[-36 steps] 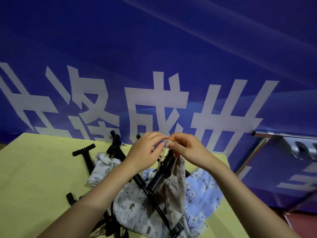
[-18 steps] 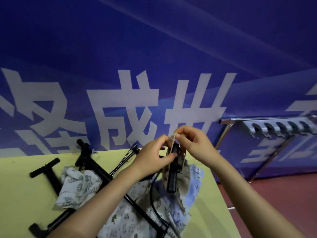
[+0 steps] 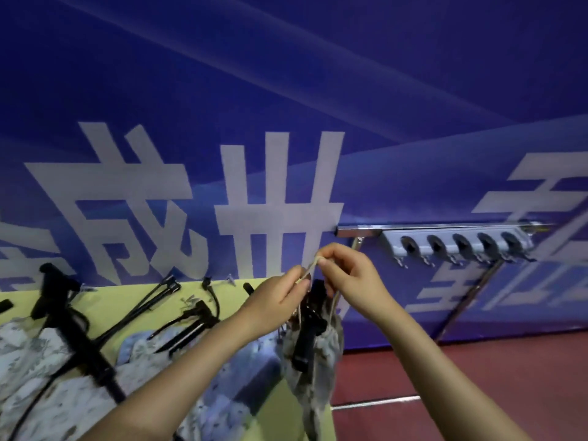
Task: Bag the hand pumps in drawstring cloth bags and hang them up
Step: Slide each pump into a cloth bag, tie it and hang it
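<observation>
Both hands held a bagged pump by its drawstring near the middle of the frame.

The left hand [image 3: 280, 297] and the right hand [image 3: 348, 275] each pinched the pale drawstring [image 3: 313, 265] between curled fingertips, close together, with the cord stretched between them. Below them hung a patterned cloth bag [image 3: 321, 354], the black hand pump [image 3: 310, 326] standing upright in its open mouth with the top poking out. The bag hung at the right edge of the yellow table [image 3: 105, 300]. At the lower left, more black pumps [image 3: 79, 332] lay across printed bags [image 3: 28, 354] on the table. At the right, a grey hook rack [image 3: 455, 245] with 5 round sockets sat on a metal rail against the blue banner [image 3: 286, 90].
</observation>
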Demonstrator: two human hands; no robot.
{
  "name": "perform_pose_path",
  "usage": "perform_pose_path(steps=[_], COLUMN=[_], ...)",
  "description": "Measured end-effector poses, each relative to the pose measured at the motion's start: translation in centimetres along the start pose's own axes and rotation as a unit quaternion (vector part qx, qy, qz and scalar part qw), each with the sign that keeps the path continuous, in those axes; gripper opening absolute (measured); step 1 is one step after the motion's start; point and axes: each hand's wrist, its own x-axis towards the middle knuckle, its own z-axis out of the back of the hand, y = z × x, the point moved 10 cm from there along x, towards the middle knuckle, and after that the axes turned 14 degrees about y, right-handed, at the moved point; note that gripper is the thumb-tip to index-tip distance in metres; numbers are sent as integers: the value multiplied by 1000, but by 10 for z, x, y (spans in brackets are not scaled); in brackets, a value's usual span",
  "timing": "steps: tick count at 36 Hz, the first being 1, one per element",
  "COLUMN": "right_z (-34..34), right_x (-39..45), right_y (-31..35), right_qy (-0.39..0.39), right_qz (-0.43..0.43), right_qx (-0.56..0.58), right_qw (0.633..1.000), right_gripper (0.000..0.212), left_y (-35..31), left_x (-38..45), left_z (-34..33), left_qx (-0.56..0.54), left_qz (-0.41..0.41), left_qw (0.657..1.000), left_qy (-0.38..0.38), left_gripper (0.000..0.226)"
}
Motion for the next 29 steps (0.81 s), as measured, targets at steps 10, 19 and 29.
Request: perform_pose_path(steps=[10, 19, 29], right_z=[119, 175, 214], right_x=[-39, -62, -75], right_y=[-79, -148, -201], right_qy=[-36, 12, 28], right_qz=[-41, -113, -127], right_qx=[-22, -165, -49], right_qw=[998, 980, 990], right_gripper=[17, 23, 12], left_y=[-41, -24, -17], left_x=[105, 166, 206], left_z=[-71, -129, -155], left_qx=[59, -98, 3], left_qz=[-36, 23, 75], left_qw=[998, 993, 992], left_qy=[-9, 57, 104], left_gripper=[26, 29, 23])
